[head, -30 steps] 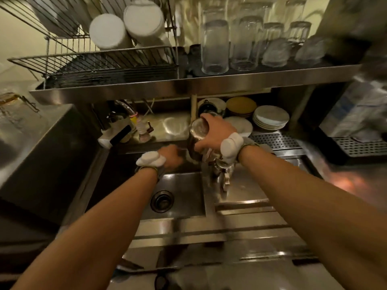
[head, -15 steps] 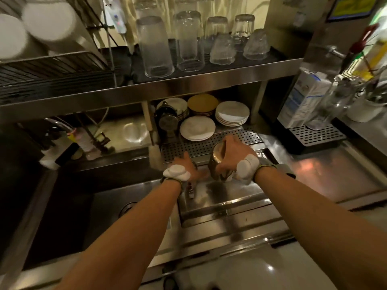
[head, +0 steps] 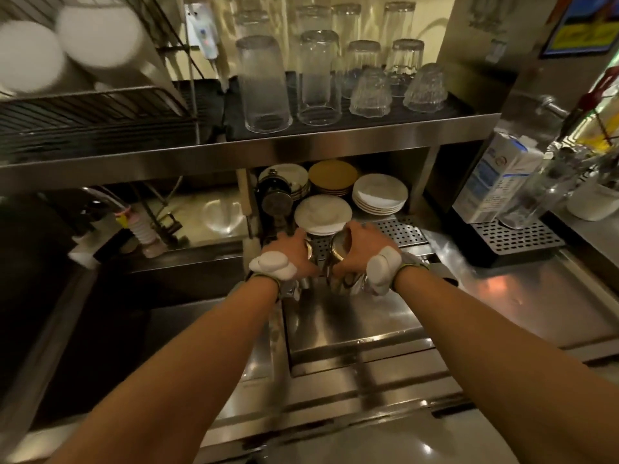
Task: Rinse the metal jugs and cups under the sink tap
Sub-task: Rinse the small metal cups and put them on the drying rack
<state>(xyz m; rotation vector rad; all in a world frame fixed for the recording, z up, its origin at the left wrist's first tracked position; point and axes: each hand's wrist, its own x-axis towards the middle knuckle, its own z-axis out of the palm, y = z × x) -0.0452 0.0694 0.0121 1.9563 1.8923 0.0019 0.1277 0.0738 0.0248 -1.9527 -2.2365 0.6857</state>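
Observation:
My right hand [head: 358,252] is wrapped around a metal jug [head: 339,246], tilted so its round rim faces me, just above the steel counter [head: 351,316] right of the sink. My left hand [head: 294,254] grips a second metal cup [head: 308,252] right beside it; most of that cup is hidden by my fingers. Both hands sit in front of a perforated drain tray [head: 398,231]. The dark sink basin [head: 100,329] lies to the left, and a tap [head: 100,195] with a pink nozzle curves over its back edge.
Stacked white and yellow plates [head: 378,192] stand under the shelf behind my hands. Upturned glasses [head: 264,85] line the steel shelf above. A wire rack with white cups [head: 67,55] is at top left. A milk carton [head: 492,179] and a black drip tray [head: 516,239] stand at right.
The view has swung right, away from the sink. My right hand carried the jug from above the basin to the counter, and my left hand moved in beside it and closed on another cup.

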